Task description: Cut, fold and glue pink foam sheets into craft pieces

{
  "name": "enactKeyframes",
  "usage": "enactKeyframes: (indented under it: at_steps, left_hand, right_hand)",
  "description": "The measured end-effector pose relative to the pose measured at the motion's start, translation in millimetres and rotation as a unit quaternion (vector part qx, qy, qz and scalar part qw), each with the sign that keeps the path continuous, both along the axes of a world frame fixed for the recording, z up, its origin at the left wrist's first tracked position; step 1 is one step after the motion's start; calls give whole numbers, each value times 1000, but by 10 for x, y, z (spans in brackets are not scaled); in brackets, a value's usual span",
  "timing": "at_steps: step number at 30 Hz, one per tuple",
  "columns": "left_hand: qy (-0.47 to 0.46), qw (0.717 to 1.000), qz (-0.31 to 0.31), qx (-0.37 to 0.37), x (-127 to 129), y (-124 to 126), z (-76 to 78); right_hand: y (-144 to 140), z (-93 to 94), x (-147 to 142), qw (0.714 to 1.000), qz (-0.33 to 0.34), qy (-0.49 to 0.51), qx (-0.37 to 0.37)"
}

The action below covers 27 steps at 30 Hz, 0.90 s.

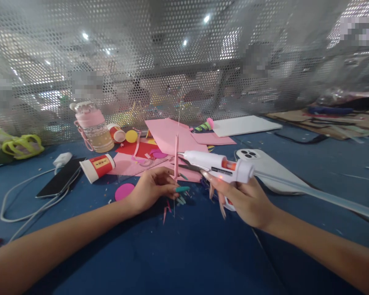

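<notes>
My left hand (158,185) pinches a narrow pink paper strip (176,153), held upright above the blue table. Wrapped in my right hand (241,196) is a white hot glue gun (215,163) with orange parts, its nozzle pointing left. The nozzle tip is at the strip or very close to it; contact is hard to tell. A long translucent glue stick (313,191) runs out of the gun's back toward the right edge. Behind the hands, dark scissors (189,166) are partly hidden by the gun and strip. Pink paper scraps (166,212) lie beneath my left hand.
Pink sheets (169,133) and a white sheet (246,125) lie at the back. On the left are a red-and-white paper cup (97,167), a black phone (60,178) with a cable, and a water bottle (94,127). A white phone (272,170) rests at right. A perforated metal screen (172,49) stands behind.
</notes>
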<state>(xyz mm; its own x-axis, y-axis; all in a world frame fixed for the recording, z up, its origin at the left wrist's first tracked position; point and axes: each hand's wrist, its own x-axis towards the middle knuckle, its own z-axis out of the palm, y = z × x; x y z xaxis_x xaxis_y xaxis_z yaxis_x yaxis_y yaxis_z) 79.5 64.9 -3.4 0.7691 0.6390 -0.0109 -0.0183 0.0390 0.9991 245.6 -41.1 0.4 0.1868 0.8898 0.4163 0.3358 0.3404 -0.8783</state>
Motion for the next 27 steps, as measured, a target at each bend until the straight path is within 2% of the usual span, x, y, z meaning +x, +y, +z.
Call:
enactKeyframes:
  at_steps: [17,27]
  left_hand:
    - [-9,1000,22,-4,3,-5,41]
    - [-15,999,40,-10,11,-2,47]
  right_hand:
    - [-14,19,-32,999,8,-24,-24]
    - [-40,-8,-7,996,24,-55,-68]
